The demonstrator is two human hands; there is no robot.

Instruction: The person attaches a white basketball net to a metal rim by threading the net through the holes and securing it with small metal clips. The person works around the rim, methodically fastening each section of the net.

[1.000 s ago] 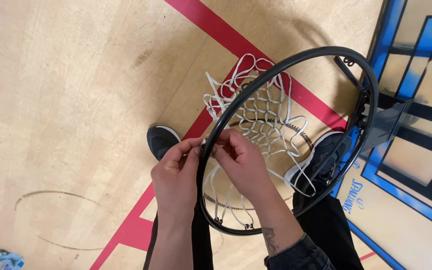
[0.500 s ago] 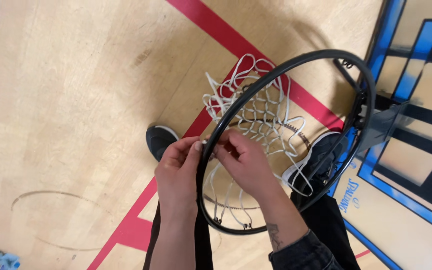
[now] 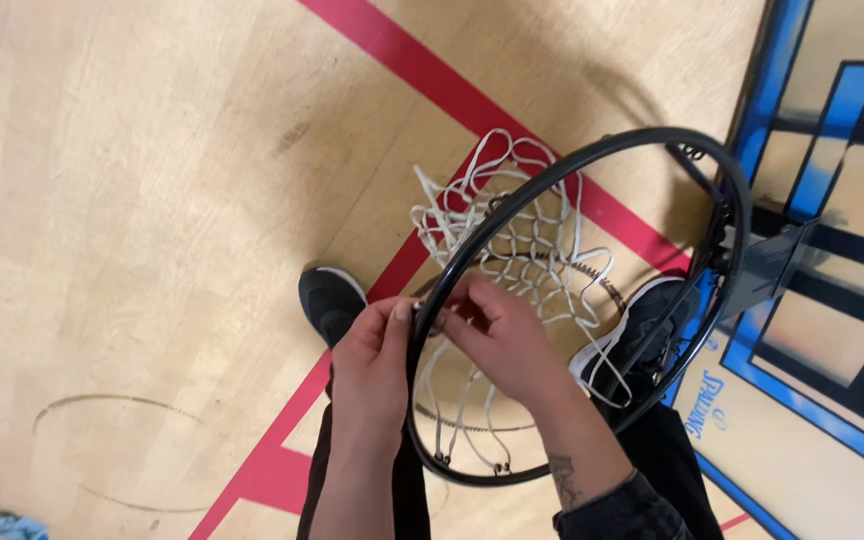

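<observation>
White net [image 3: 522, 250] cord stays pinched in our right hand [image 3: 507, 340] inside the black hoop [image 3: 722, 215]. Our left hand [image 3: 372, 365] still grips the rim; nothing has shifted.

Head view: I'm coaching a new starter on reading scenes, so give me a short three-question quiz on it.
1. True or false: both hands meet at the black hoop.
2. What colour is the net?
A white
B green
C orange
3. What covers the floor under the hoop?

Key:
1. True: the left hand and right hand pinch at its near rim.
2. A
3. Pale wood boards with red lines.
</observation>
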